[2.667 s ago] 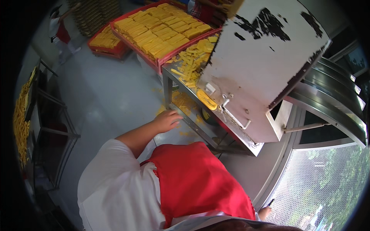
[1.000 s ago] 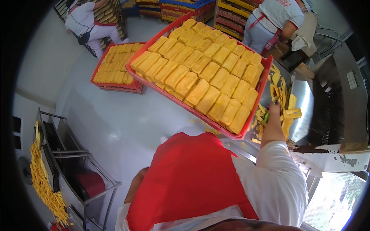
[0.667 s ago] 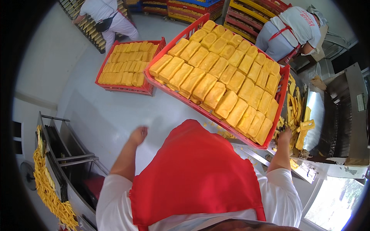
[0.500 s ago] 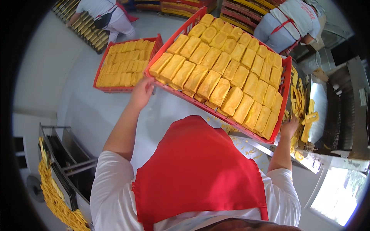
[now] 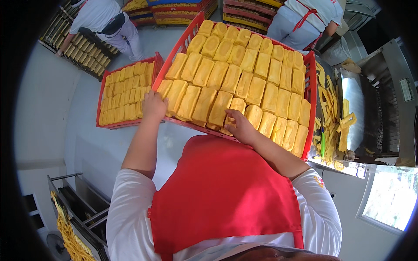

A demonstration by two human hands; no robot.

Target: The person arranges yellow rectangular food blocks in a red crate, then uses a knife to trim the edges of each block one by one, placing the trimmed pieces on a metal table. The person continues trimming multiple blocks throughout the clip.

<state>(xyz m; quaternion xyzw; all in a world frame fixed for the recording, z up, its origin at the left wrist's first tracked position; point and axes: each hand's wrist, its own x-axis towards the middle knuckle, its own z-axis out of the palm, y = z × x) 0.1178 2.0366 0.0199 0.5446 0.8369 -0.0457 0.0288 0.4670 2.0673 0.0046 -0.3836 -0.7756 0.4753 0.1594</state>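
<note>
A large red crate (image 5: 310,65) packed with rows of yellow rectangular loaves (image 5: 244,76) sits right in front of me at chest height. My left hand (image 5: 153,105) grips the crate's near left corner, fingers over the rim against a loaf. My right hand (image 5: 240,126) rests on the loaves in the near row, fingers curled on one of them (image 5: 235,107). My red apron and white sleeves fill the lower part of the view.
A second red crate (image 5: 104,85) of yellow loaves lies on the floor to the left. Two people in white stand at the back by stacked crates (image 5: 178,11). A steel machine (image 5: 370,117) with yellow strips stands right. A metal rack (image 5: 78,209) is at lower left.
My right hand has moved from the crate's right edge onto the loaves in the near row. My left hand has settled on the near left corner. The view has turned from the machine to the crate.
</note>
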